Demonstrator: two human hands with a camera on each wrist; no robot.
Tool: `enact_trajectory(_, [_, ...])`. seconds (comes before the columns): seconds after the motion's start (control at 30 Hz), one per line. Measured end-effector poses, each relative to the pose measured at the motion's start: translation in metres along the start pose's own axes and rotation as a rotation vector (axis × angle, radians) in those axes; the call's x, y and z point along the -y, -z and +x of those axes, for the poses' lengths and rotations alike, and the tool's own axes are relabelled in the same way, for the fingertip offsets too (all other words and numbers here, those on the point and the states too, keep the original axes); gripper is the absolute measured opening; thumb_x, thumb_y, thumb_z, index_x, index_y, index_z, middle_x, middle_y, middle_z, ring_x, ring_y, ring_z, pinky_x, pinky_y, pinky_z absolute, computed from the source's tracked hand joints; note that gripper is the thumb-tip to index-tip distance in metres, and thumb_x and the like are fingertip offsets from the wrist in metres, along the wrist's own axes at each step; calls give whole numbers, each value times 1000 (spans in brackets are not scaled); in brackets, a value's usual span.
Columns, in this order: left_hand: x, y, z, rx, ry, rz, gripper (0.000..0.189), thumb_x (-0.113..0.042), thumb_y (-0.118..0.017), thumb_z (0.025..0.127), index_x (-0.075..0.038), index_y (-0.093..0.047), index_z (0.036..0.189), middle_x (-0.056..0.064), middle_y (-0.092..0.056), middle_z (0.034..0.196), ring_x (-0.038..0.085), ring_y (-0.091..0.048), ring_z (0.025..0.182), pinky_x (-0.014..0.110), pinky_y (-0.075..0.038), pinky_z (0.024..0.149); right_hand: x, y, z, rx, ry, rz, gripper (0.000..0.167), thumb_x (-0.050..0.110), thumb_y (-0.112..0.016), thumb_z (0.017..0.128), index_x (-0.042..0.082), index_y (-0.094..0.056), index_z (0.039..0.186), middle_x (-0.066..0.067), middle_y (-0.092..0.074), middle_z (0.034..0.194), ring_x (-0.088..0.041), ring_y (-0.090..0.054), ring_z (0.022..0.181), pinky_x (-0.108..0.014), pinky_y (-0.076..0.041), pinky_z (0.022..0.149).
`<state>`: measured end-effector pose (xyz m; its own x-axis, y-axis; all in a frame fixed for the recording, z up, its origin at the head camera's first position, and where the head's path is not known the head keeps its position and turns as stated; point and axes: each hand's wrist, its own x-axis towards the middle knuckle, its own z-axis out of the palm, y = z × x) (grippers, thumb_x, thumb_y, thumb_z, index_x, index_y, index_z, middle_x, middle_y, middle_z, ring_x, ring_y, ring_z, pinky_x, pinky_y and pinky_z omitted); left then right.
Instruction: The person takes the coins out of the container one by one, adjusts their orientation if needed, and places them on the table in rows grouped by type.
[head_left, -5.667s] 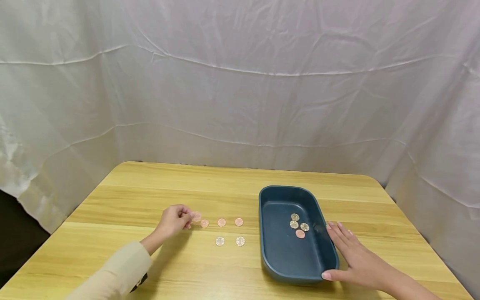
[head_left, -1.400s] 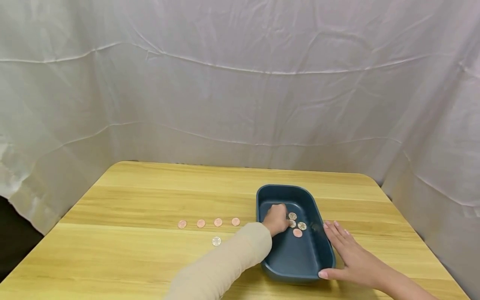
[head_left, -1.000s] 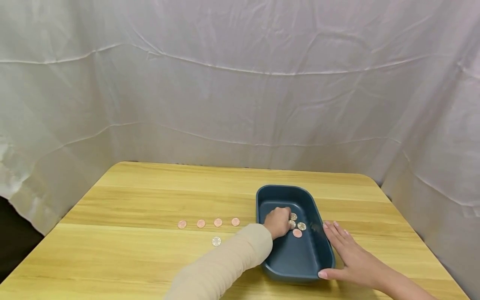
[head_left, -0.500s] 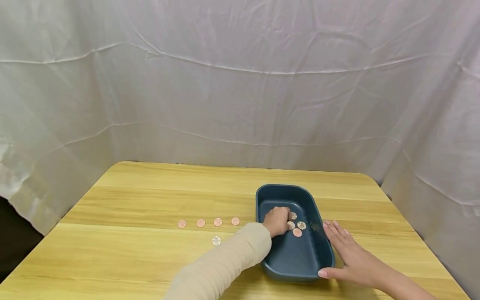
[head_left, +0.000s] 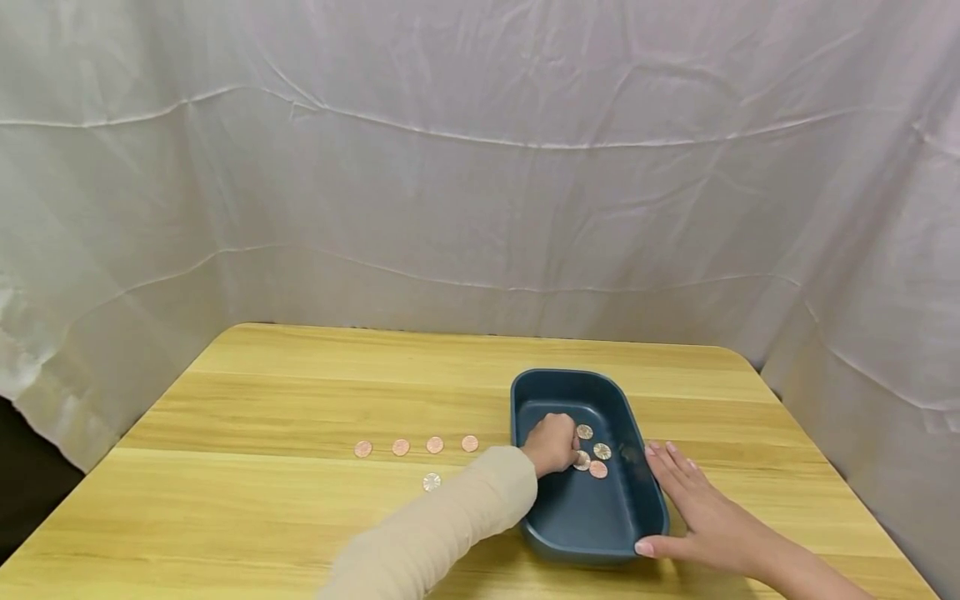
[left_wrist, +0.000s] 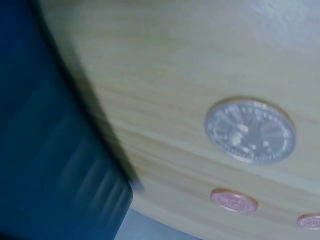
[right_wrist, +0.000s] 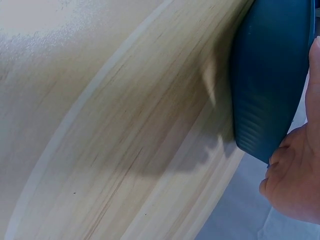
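Observation:
My left hand (head_left: pixel 552 442) is inside the dark blue plastic tray (head_left: pixel 592 529), fingers curled, with a coin (head_left: pixel 582 461) at the thumb and fingertips. A copper coin (head_left: pixel 597 469) touches or nearly touches that one, and two gold-coloured coins (head_left: pixel 602 451) lie just beyond. The hand hides part of the tray floor. My right hand (head_left: pixel 701 512) rests against the tray's right side with straight fingers, its thumb at the near corner. In the right wrist view, the right hand (right_wrist: pixel 295 170) lies along the tray's outer wall (right_wrist: pixel 267 85).
Left of the tray, several copper coins (head_left: pixel 435 445) lie in a row on the wooden table (head_left: pixel 247 500). A silver-coloured coin (head_left: pixel 431 482) sits nearer the front, large in the left wrist view. Pale curtains (head_left: pixel 480 192) hang behind and beside the table.
A copper coin joined the row and one silver-coloured coin left the table. My left hand moved into the tray; lately the coin at its fingertips slid nearer the front. The right hand stayed put.

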<state>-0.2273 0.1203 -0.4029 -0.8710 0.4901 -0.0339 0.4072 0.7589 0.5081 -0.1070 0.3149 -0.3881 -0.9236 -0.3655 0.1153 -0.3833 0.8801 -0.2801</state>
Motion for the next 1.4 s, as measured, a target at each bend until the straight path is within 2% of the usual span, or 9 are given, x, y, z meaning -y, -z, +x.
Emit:
enact_trajectory(0.13, [-1,5,-4,7,-3,-35,44,-12,-71,80,-13,-44,46,-6,-38,45,6,-39,46,16,-32,46,0,0,0,-11,17,-11,101,55,-69,73,2,-23,145,-27,-29,146,5,15,138,3,15,96])
enact_trajectory(0.33, [-4,12,-13,40,-56,-101,49,-9,-68,83,-12,-39,43,-5,-36,41,5,-39,41,14,-30,43,-1,-1,0,-13,12,-11,101,55,-69,73,2,-24,145,-26,-29,147,2,12,140,2,15,96])
enact_trajectory(0.53, [-3,20,-23,20,-124,-232,32,-8,-67,84,-5,-57,54,-3,-51,49,2,-47,45,12,-38,47,-2,-2,0,-4,7,-4,101,55,-69,73,2,-23,145,-27,-28,147,9,15,136,2,16,96])
enact_trajectory(0.7, [2,27,-31,-2,-138,-344,18,-7,-65,85,-1,-67,67,3,-63,60,2,-53,47,13,-42,47,-1,-2,1,7,1,0,101,55,-69,73,1,-24,145,-26,-28,147,-14,4,145,2,16,95])
enact_trajectory(0.77, [4,30,-34,-17,-144,-360,17,-7,-65,85,-1,-68,69,4,-65,62,2,-53,47,13,-42,47,-1,-2,1,8,0,2,101,55,-69,73,1,-24,145,-26,-28,147,-16,2,145,2,16,95])
enact_trajectory(0.9, [8,36,-38,-55,-156,-383,16,-8,-66,84,-1,-70,70,6,-66,59,2,-53,46,13,-40,45,-2,-2,1,-4,10,3,101,54,-70,72,-1,-25,144,-27,-29,146,1,12,141,3,15,95])
enact_trajectory(0.97, [11,38,-40,-67,-153,-413,16,-8,-67,84,-1,-70,71,8,-65,58,4,-55,47,13,-39,45,-2,-2,1,-8,19,-1,101,54,-70,72,-1,-25,144,-28,-29,146,7,14,137,3,15,95])
enact_trajectory(1.2, [21,50,-50,-82,-165,-535,13,-5,-65,84,2,-69,73,14,-65,62,30,-64,60,16,-41,45,-4,-3,1,-16,30,-1,102,53,-71,71,-1,-24,144,-29,-30,145,16,19,130,3,15,95])
enact_trajectory(1.4, [31,61,-59,-100,-155,-583,13,-5,-63,85,3,-68,76,16,-66,68,37,-66,66,17,-46,49,-4,-3,1,-27,47,-2,103,52,-72,71,-2,-24,144,-30,-31,144,17,19,129,3,14,95])
